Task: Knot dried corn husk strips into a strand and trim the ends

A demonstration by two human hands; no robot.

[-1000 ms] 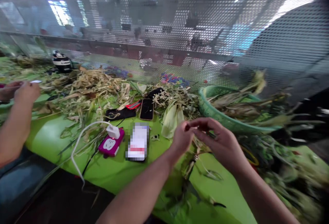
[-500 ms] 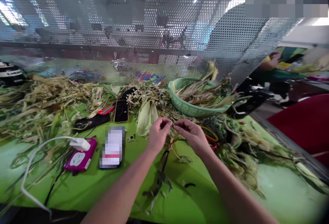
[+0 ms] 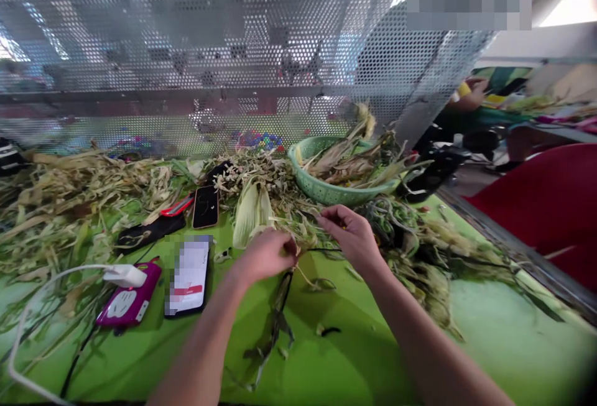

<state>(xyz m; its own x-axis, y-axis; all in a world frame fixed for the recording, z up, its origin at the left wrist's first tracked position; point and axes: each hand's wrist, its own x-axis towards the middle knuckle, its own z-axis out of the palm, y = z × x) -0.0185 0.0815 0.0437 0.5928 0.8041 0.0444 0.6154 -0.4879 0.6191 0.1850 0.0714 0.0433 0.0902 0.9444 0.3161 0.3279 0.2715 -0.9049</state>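
My left hand (image 3: 273,255) is closed, its fingers pinched at the upper end of a thin bundle of dried husk strips (image 3: 278,313). That bundle hangs down over the green table (image 3: 354,356), dark and frayed at its lower end, with a pale curled strand (image 3: 310,280) beside it. To the right and slightly higher, my right hand (image 3: 349,232) pinches a thin dark strip (image 3: 308,214) between thumb and fingers. A broad pale corn husk (image 3: 253,212) lies just behind my left hand.
A green basket (image 3: 321,189) with dry husks stands behind my right hand. Husk piles (image 3: 93,185) cover the left. Phones (image 3: 189,278), a red cutter (image 3: 177,205) and a purple power bank (image 3: 130,297) lie left. Perforated metal (image 3: 209,27) rises behind.
My hands were close together at the fingertips; now they are apart. The left has turned and lowered to the bundle's top, while the right holds a strip. The view has shifted right.
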